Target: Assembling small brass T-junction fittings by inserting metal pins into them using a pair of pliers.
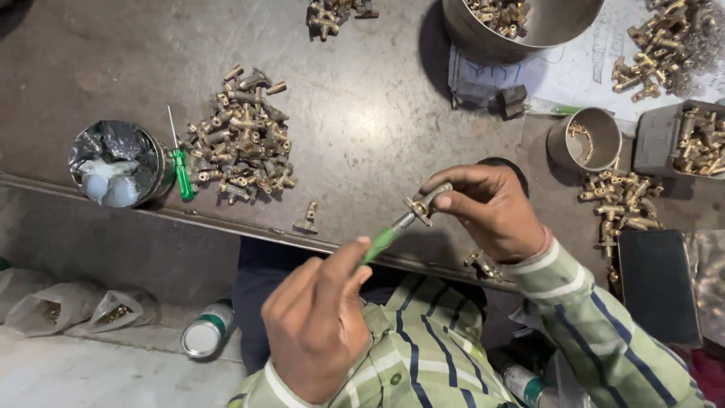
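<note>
Grey metal worktable (362, 128) fills the far part of the scene. On its left stands a steel tin (121, 162) with white lumps inside, just beside a green-handled screwdriver (181, 170) and a heap of brass fittings (242, 143). Near the middle, the left hand (313, 317) is closed around a second green screwdriver (385, 238), its tip touching a small brass fitting (424, 204). The right hand (491, 208) pinches this fitting between thumb and fingers, above the table's near edge. Further right lie a small steel cup (593, 140) and more brass parts (623, 200).
</note>
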